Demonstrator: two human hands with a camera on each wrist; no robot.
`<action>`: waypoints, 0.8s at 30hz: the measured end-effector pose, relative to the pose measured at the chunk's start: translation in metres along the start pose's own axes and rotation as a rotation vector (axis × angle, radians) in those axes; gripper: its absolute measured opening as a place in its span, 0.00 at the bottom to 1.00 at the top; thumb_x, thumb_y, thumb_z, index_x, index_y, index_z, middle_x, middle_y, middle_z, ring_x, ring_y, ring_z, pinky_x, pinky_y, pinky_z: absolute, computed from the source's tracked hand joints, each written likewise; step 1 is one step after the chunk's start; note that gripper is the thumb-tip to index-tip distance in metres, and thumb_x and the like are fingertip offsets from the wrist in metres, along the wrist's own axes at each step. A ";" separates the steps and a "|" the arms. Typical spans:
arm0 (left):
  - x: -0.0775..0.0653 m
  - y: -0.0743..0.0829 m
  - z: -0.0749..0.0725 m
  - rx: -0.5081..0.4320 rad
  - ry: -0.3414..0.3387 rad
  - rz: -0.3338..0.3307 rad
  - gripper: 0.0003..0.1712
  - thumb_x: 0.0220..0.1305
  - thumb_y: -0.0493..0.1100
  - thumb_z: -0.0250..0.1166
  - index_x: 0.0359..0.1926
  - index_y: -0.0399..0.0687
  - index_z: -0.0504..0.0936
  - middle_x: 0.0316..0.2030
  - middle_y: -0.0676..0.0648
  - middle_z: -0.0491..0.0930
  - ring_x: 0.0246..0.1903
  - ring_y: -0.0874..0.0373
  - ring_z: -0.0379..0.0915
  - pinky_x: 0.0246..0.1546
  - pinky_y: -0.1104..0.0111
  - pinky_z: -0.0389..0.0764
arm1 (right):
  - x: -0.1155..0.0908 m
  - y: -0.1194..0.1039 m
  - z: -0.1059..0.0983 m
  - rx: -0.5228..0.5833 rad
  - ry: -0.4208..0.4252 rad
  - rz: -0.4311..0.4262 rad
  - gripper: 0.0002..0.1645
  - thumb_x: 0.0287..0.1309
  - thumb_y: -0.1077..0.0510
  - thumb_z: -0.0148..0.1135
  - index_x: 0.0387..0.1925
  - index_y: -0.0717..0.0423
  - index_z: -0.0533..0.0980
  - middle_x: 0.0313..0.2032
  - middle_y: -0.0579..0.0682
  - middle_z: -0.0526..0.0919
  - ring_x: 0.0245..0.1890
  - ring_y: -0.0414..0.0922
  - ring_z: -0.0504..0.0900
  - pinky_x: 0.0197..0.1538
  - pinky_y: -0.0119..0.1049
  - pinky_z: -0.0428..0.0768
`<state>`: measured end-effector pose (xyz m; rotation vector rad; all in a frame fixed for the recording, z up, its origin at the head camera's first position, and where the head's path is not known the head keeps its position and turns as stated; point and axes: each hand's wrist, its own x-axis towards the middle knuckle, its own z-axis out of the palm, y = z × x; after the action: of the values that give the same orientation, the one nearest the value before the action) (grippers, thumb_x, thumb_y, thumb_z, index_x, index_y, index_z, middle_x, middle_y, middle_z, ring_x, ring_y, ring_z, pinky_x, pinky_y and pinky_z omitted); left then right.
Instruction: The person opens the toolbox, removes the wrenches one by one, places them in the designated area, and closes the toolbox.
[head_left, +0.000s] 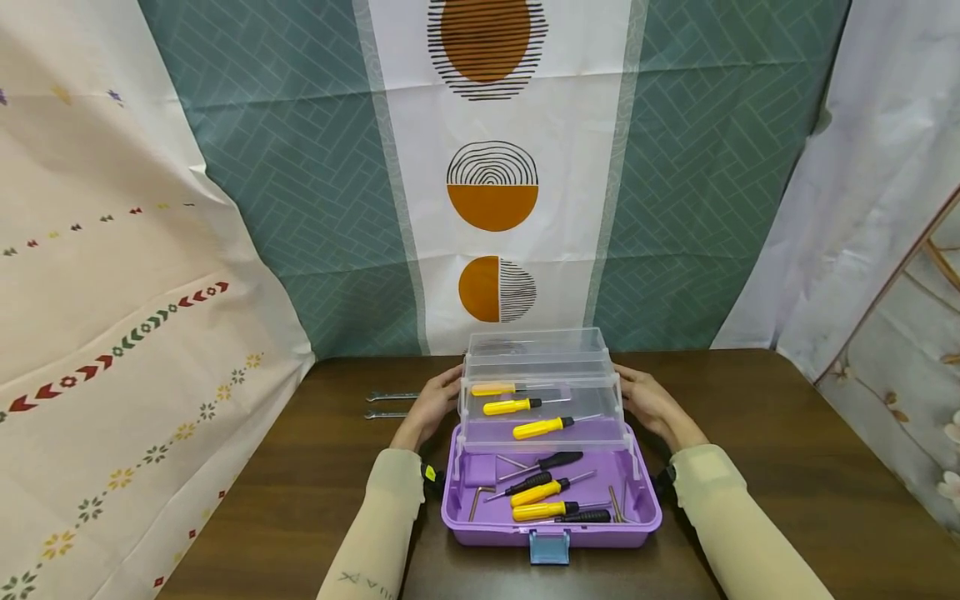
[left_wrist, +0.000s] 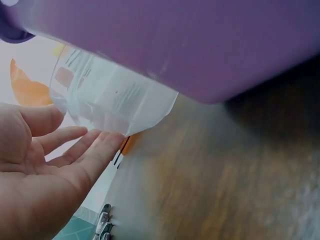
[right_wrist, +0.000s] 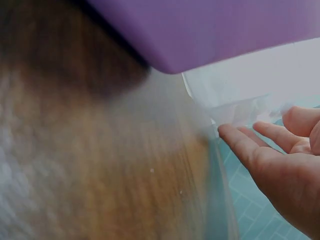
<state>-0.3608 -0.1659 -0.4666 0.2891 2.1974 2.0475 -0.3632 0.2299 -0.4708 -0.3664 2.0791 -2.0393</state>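
Observation:
A purple toolbox (head_left: 510, 535) stands open on the table, its clear lid (head_left: 536, 342) raised at the back. Three yellow-handled screwdrivers (head_left: 542, 427) lie on the clear plastic section above the base. Inside the base are several yellow and black screwdrivers (head_left: 540, 492) and a few hex keys (head_left: 480, 500). My left hand (head_left: 435, 404) is at the left side of the clear plastic (left_wrist: 115, 95), fingers fairly straight, fingertips against or very near it. On the opposite side my right hand (head_left: 652, 404) reaches likewise, fingers extended by the plastic; firm contact cannot be told.
Two metal wrenches (head_left: 393, 406) lie on the brown wooden table (head_left: 300, 500) to the left, partly behind my left hand. A blue latch (head_left: 550, 547) hangs at the toolbox's front. Patterned cloth (head_left: 525, 233) hangs along the table's back edge.

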 end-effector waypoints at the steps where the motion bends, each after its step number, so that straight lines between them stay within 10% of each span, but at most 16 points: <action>1: 0.000 0.000 0.000 -0.002 0.001 0.005 0.29 0.83 0.37 0.47 0.79 0.35 0.60 0.75 0.33 0.63 0.73 0.38 0.61 0.71 0.45 0.66 | 0.000 0.000 0.000 0.003 -0.002 -0.006 0.33 0.82 0.62 0.42 0.80 0.68 0.48 0.77 0.70 0.55 0.55 0.30 0.76 0.56 0.28 0.79; 9: 0.001 0.003 -0.002 -0.023 0.022 0.024 0.28 0.83 0.38 0.49 0.79 0.39 0.62 0.74 0.35 0.67 0.70 0.40 0.68 0.69 0.49 0.70 | -0.001 -0.004 0.003 0.021 0.019 -0.042 0.34 0.82 0.62 0.43 0.81 0.66 0.48 0.78 0.67 0.53 0.64 0.37 0.74 0.56 0.25 0.77; 14: 0.001 0.007 -0.001 -0.050 0.043 0.034 0.29 0.81 0.39 0.52 0.78 0.42 0.64 0.71 0.37 0.70 0.67 0.42 0.73 0.68 0.50 0.72 | -0.002 -0.007 0.003 0.038 0.032 -0.063 0.34 0.82 0.63 0.42 0.81 0.64 0.47 0.80 0.64 0.51 0.79 0.56 0.52 0.57 0.21 0.75; 24: 0.001 0.018 0.000 -0.079 0.079 0.093 0.28 0.80 0.36 0.54 0.76 0.39 0.67 0.71 0.36 0.69 0.66 0.43 0.72 0.70 0.52 0.71 | -0.005 -0.013 0.001 0.015 0.032 -0.124 0.37 0.80 0.63 0.46 0.82 0.63 0.46 0.81 0.62 0.48 0.81 0.58 0.45 0.69 0.27 0.68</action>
<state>-0.3609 -0.1644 -0.4490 0.3131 2.1794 2.2257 -0.3583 0.2305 -0.4583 -0.4748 2.1073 -2.1425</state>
